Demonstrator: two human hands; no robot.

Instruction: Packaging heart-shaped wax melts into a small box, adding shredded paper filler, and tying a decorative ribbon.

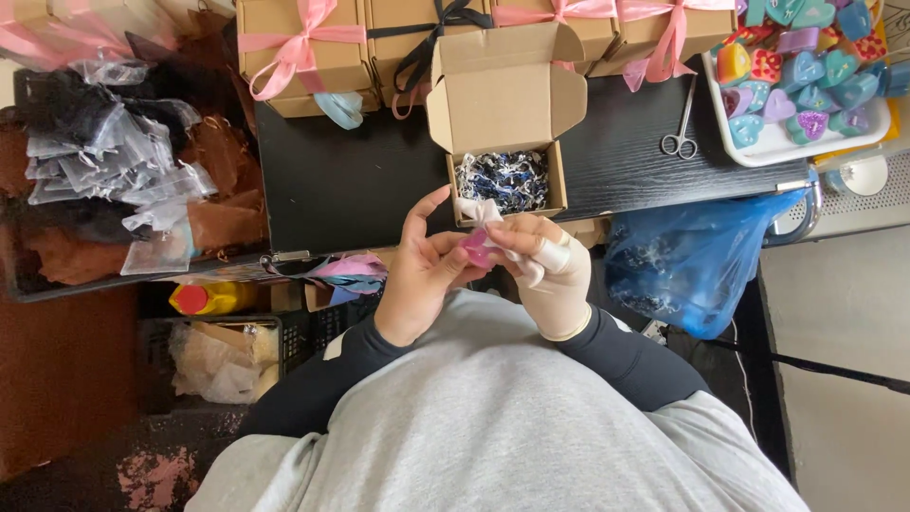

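Observation:
Both hands meet close to my chest, just below the table edge. My left hand (424, 270) and my right hand (550, 270) together hold a small pink object (477, 248) wrapped in a sheer white pouch with a bow (479, 212). The right hand wears a pale glove. Just above the hands, an open cardboard box (504, 114) stands on the black table (351, 171), its lid flipped back, with blue and white shredded paper (500, 180) inside.
Closed cardboard boxes tied with pink and black ribbons (303, 47) line the table's far edge. Scissors (681, 137) lie right of the open box. A white tray of colourful heart shapes (796, 85) sits at far right. Sheer pouches (114, 161) pile at left; a blue plastic bag (692, 261) hangs at right.

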